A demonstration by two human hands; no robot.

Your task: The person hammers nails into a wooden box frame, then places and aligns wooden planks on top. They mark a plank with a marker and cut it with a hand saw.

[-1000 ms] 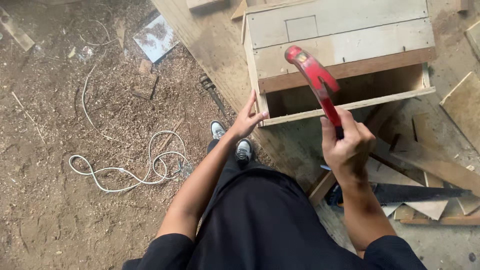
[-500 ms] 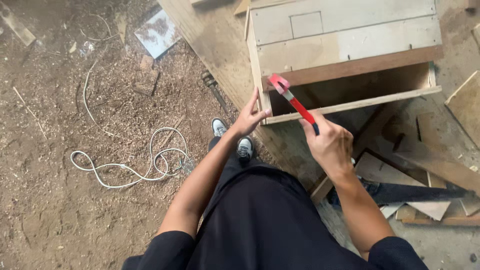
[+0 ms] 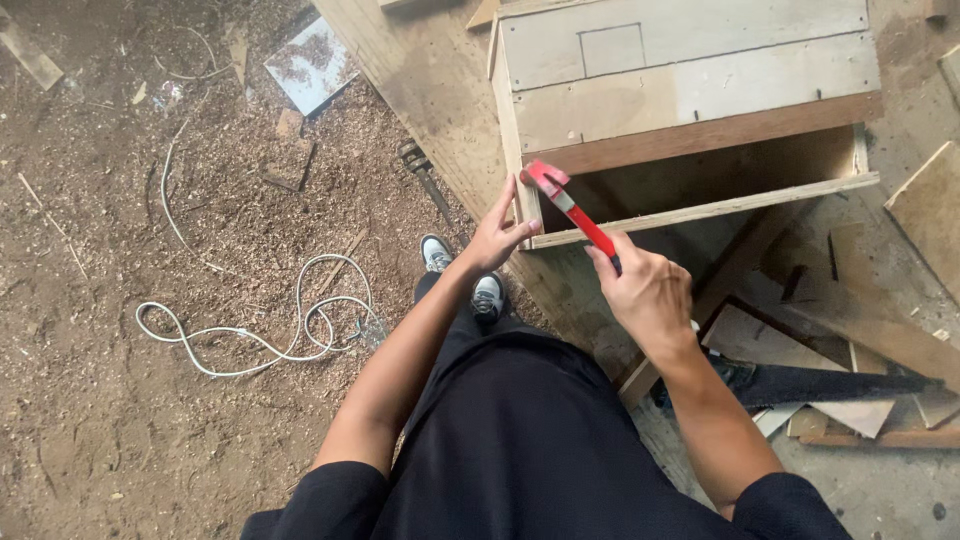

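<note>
The hammer (image 3: pixel 568 205) is bright red with a pale stripe down its handle. The box (image 3: pixel 690 100) is pale grey-beige board, trimmed with a reddish-brown strip and a light wood slat. The cable (image 3: pixel 270 335) is white — looped on brown, sawdust-speckled ground (image 3: pixel 120 430). The shoes (image 3: pixel 462 275) are grey and white, the clothing (image 3: pixel 530 440) black. The saw (image 3: pixel 820 383) is dark — nearly black.

The wooden box (image 3: pixel 690 90) fills the upper right of the frame, and only its dark opening at centre right leaves a hand room to enter. Loose boards (image 3: pixel 930 220) and a handsaw (image 3: pixel 820 383) crowd the lower right. At the left, the sawdust floor (image 3: pixel 120 450) lies open apart from a coiled white cable (image 3: pixel 290 330).
</note>
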